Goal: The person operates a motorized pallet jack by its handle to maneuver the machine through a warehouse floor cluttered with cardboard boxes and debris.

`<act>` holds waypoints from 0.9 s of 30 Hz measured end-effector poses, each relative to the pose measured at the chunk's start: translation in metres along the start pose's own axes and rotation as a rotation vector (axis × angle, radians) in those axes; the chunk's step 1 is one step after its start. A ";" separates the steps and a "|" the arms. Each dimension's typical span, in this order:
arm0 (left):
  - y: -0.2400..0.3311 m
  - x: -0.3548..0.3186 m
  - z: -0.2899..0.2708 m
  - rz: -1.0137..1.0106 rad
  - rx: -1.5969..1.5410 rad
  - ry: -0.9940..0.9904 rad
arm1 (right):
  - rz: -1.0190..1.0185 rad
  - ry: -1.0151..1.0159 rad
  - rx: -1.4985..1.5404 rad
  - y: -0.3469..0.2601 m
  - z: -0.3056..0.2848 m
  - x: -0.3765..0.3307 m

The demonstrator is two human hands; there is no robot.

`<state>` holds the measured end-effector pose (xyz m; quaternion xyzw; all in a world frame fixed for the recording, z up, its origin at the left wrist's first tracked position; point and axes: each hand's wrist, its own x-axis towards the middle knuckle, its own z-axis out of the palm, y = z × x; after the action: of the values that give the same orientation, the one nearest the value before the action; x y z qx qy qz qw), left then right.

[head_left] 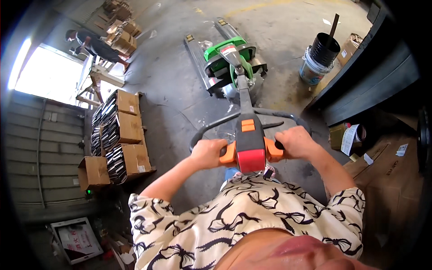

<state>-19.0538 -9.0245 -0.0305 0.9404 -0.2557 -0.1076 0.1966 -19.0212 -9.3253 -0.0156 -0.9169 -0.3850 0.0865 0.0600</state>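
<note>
Floor (168,76) was grey concrete, dusty, scuffed, darker patches mid-area, faded yellow marking (252,8) at the far end. Green pallet truck (245,90) stood on it, forks pointing away. Pale bucket (312,72) sat right of the truck, white scrap (326,21) lay beyond that. Left side: wooden workbench (92,83) on its legs. Nearer: open cartons (130,128) in a row; couldn't tell if a pallet was under all of them.

A warehouse or similar storage space: a pallet truck (243,90) with 2 forks (199,63) on concrete floor (166,83), filled cartons (130,128) left of the left hand (209,153), a big cardboard box (382,180) right of the right hand (295,142).
</note>
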 end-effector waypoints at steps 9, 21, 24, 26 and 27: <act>0.027 -0.100 -0.039 0.208 0.121 -0.054 | -0.142 0.341 0.183 -0.086 -0.035 -0.073; 0.164 -0.071 -0.071 -0.242 -0.622 -0.372 | -0.112 0.599 0.236 -0.012 -0.098 -0.116; 0.191 -0.041 -0.045 -0.276 -0.921 -0.382 | -0.048 0.569 0.435 0.032 -0.112 -0.123; 0.218 -0.017 -0.036 -0.270 -1.141 -0.420 | 0.013 0.507 0.522 0.072 -0.125 -0.130; 0.235 -0.004 -0.026 -0.261 -1.197 -0.344 | 0.089 0.501 0.562 0.087 -0.132 -0.134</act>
<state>-19.1524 -9.2003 0.0931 0.6605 -0.0624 -0.4045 0.6295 -19.0261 -9.4872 0.1128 -0.8731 -0.2795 -0.0355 0.3979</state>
